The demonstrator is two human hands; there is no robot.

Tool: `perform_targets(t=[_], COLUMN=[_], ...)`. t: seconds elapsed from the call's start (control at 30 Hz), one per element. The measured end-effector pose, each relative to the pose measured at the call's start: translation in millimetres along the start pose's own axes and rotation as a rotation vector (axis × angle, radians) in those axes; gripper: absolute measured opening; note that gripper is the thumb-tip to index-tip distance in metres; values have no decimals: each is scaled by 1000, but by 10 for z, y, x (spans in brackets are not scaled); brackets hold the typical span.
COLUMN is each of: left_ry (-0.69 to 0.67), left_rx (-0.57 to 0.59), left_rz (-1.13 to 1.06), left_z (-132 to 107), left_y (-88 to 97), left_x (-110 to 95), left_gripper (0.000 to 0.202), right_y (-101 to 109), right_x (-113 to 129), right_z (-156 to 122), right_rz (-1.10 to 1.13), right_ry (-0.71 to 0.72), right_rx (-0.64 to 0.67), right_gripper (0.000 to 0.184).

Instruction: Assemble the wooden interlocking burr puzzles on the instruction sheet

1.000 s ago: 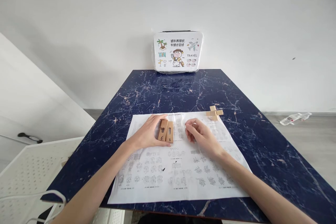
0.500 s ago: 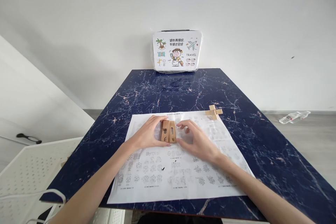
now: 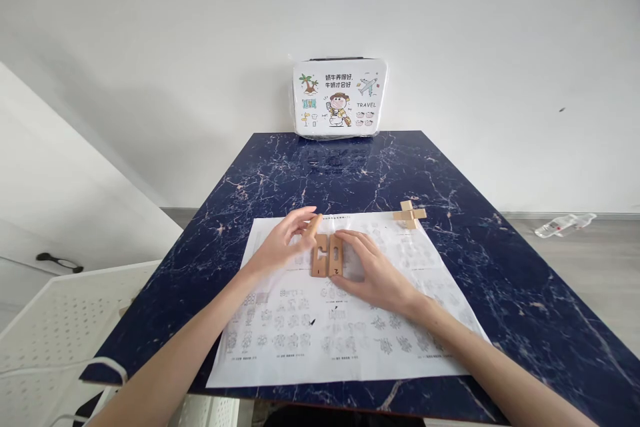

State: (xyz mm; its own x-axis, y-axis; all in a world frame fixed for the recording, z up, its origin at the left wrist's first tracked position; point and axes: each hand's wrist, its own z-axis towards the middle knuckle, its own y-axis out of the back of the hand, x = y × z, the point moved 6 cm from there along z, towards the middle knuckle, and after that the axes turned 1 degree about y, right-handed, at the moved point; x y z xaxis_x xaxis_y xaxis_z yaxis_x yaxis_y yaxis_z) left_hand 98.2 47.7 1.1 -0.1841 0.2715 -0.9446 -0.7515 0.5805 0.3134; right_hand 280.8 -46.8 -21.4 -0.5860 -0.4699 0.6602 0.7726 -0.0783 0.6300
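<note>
Two notched wooden puzzle pieces [image 3: 328, 255] lie flat side by side on a printed instruction sheet [image 3: 345, 340]. The right piece carries a handwritten 2. My right hand [image 3: 373, 270] lies flat on the sheet, fingers stretched out, with the fingertips against the right piece. My left hand [image 3: 283, 243] hovers just left of and behind the pair. Its fingers pinch what looks like a third short wooden piece [image 3: 315, 223], tilted above the left piece. An assembled wooden cross [image 3: 410, 215] sits at the sheet's far right corner.
The sheet lies on a dark blue marbled table [image 3: 500, 267]. A white illustrated box [image 3: 340, 99] stands at the far edge against the wall. A white perforated cart [image 3: 55, 320] is at the near left. A plastic bottle [image 3: 563, 224] lies on the floor at right.
The two pieces stood upright in my left hand and now lie flat on the sheet. My right hand came in from the right to touch them. My left hand drew back to the left.
</note>
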Motion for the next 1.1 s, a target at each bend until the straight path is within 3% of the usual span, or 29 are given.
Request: perform_targets(t=[0.1, 0.23, 0.37, 0.5, 0.63, 0.77, 0.93, 1.1], left_ry=[21, 9, -99, -124, -121, -67, -43, -108], left_rx=[-17, 15, 97, 178, 109, 141, 174, 87], left_rz=[-181, -91, 36, 102, 292, 488, 541, 475], left_z=[12, -48, -132, -166, -130, -98, -99, -86], left_y=[16, -87, -288, -422, -357, -345, -391, -351], left_x=[18, -58, -213, -234, -136, -8, 23, -73], left_gripper=[69, 64, 91, 107, 114, 114, 97, 85], right_y=[2, 79, 146, 187, 257, 245, 189, 171], right_x=[10, 104, 198, 202, 78, -108, -164, -224], right_z=[-13, -6, 4, 3, 12, 29, 57, 24], right_rz=[12, 42, 16, -10, 103, 372, 708, 801], right_ry=[5, 57, 111, 104, -62, -312, -362, -422], right_rx=[2, -88, -155, -168, -201, -182, -143, -150], right_gripper=[67, 54, 43, 26, 20, 32, 41, 42])
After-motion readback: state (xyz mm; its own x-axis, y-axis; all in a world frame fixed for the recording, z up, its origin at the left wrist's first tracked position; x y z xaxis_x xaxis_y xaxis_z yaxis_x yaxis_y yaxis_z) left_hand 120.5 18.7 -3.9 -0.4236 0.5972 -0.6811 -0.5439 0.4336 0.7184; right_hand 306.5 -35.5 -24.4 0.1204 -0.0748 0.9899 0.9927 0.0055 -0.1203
